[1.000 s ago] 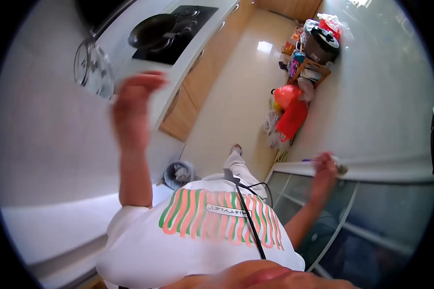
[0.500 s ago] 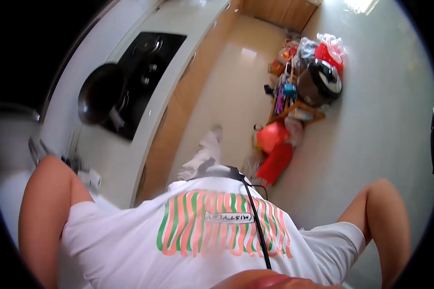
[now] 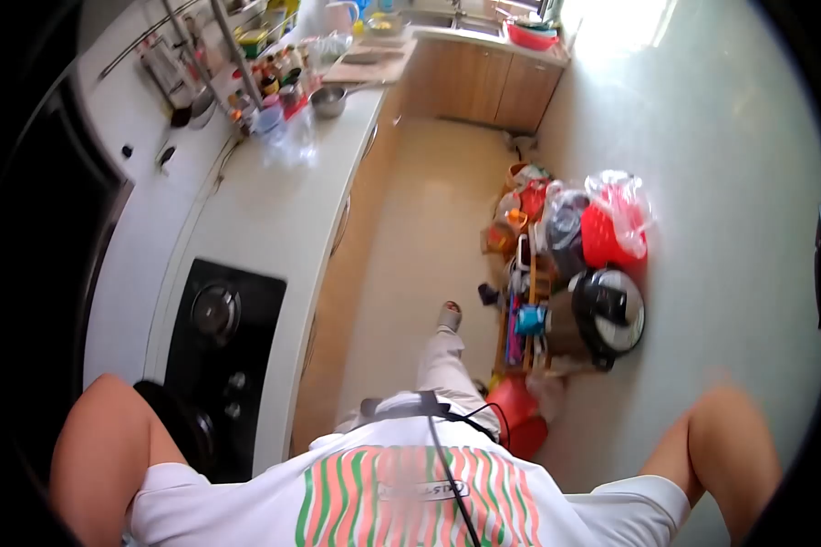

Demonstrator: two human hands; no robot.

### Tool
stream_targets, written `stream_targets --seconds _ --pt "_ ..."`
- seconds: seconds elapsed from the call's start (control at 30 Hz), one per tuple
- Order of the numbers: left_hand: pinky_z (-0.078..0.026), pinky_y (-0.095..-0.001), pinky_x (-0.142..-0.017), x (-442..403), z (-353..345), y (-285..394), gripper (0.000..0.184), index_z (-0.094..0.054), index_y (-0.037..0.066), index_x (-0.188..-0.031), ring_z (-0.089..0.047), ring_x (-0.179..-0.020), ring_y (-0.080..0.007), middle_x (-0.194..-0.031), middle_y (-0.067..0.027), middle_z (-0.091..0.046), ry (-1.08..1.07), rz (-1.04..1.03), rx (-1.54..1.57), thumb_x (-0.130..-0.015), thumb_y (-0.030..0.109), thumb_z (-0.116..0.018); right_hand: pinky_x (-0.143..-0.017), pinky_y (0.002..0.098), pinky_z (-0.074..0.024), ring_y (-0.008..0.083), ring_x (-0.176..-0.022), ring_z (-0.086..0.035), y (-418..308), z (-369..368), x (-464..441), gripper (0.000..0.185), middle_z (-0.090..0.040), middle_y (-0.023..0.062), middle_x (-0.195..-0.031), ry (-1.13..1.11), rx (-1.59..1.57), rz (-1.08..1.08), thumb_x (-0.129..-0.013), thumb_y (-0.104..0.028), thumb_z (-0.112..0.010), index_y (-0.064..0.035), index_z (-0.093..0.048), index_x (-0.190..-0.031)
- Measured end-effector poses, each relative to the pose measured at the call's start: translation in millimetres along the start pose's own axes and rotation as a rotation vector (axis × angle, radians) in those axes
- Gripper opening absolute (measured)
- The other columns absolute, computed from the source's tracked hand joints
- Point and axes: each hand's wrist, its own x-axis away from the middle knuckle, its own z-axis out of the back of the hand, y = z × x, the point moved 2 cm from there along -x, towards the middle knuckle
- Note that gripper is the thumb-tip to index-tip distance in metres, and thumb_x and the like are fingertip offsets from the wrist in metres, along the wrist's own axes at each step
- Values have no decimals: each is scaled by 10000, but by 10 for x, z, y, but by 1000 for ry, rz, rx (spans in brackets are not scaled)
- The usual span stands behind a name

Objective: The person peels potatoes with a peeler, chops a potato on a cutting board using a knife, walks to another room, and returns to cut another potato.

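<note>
Neither of my hands shows in the head view; both lie beyond its lower edge. Only the bent arms are seen. The left elbow [image 3: 109, 410] sticks out beside the black gas cooktop [image 3: 212, 365] and partly covers a dark wok [image 3: 169, 401]. On the other side, the right elbow [image 3: 725, 419] is out by the pale wall, blurred at its tip. What either hand holds, if anything, is hidden. A black cable [image 3: 442, 465] hangs down the front of my white striped-print shirt [image 3: 410, 497].
Along the left runs a counter [image 3: 246, 214] with a saucepan [image 3: 328, 102], a plastic bag [image 3: 287, 137], bottles and a cutting board [image 3: 367, 66]. A sink [image 3: 429, 20] is at the far end. To the right stand a rice cooker [image 3: 611, 314], a rack and red bags [image 3: 611, 232].
The view has moved forward along the kitchen and tilted up. The cooktop and wok have slid down beside the left arm, and the counter's far end has come into sight. Both arms stay bent.
</note>
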Motion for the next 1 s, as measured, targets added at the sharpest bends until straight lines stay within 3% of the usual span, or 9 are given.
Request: stream_targets --seconds 0.33,0.63,0.7,0.77,0.8,0.87,0.93,0.97,1.0 --pt "-330 -422 -1093 -170 -414 -2686 348 -551 -17 -1186 -505 -1236 -299 -1297 -201 -555 -17 16 -116 -934 218 -507 -1082 510 -245 278 -1329 -350 2900 615 328 559 -399 169 -1433 -13 -55 -4 -934 -297 -498 17 -406 -1387" --pt "-326 -411 -1096 0 9 -4773 322 -544 -20 -1177 -496 -1253 -290 -1315 -208 -542 55 73 -325 -923 177 -516 -1060 508 -272 263 -1295 -390 5706 427 317 517 -426 162 -1405 -56 -114 -49 -946 -270 -474 18 -425 -1373" --pt "-325 -408 -1097 146 166 -5329 317 -542 -20 -1174 -494 -1256 -288 -1319 -210 -540 72 88 -359 -921 167 -518 -1055 507 -277 259 -1288 -398 6413 413 383 508 -432 160 -1399 -37 -24 -118 -949 -264 -468 18 -429 -1370" --pt "-324 -406 -1098 307 383 -5937 311 -541 -21 -1172 -492 -1260 -287 -1323 -211 -537 115 152 -392 -919 158 -521 -1050 507 -283 256 -1280 -407 7178 405 560 499 -438 159 -1393 -37 201 -333 -952 -258 -463 19 -433 -1366" --pt "-323 -405 -1098 395 497 -6285 309 -540 -21 -1171 -491 -1262 -286 -1325 -212 -535 153 216 -420 -917 154 -522 -1048 506 -286 254 -1276 -412 7596 392 745 494 -441 158 -1390 -83 349 -505 -953 -254 -460 19 -435 -1365" --pt "-323 -402 -1099 646 705 -7024 304 -538 -22 -1169 -489 -1266 -284 -1329 -214 -533 250 410 -479 -915 145 -524 -928 379 -483 266 -1097 -585 8362 152 1351 386 -573 204 -1231 -251 468 -739 -930 -136 -421 64 -521 -1246" --pt "-322 -400 -1100 1149 812 -7749 300 -537 -22 -1167 -488 -1269 -282 -1333 -216 -530 385 778 -544 -913 135 -526 -901 346 -471 240 -1074 -595 9245 -632 1872 351 -579 185 -1222 -180 -211 -1081 -871 -155 -538 15 -568 -1177" --pt "-321 -398 -1100 1477 788 -8073 297 -536 -23 -1166 -487 -1271 -281 -1335 -217 -528 453 974 -524 -912 131 -527 -873 312 -474 199 -1078 -579 9520 -906 2117 342 -579 126 -1216 -343 5 -1121 -839 -52 -582 -37 -576 -1180" --pt "-344 -372 -1076 1786 741 -8358 287 -547 -6 -1168 -505 -1241 -250 -1299 -169 -554 510 1121 -439 -888 54 -572 -853 296 -481 183 -1044 -584 9844 -1073 2472 364 -587 85 -1183 -409 -38 -1206 -816 35 -587 -58 -588 -1169"
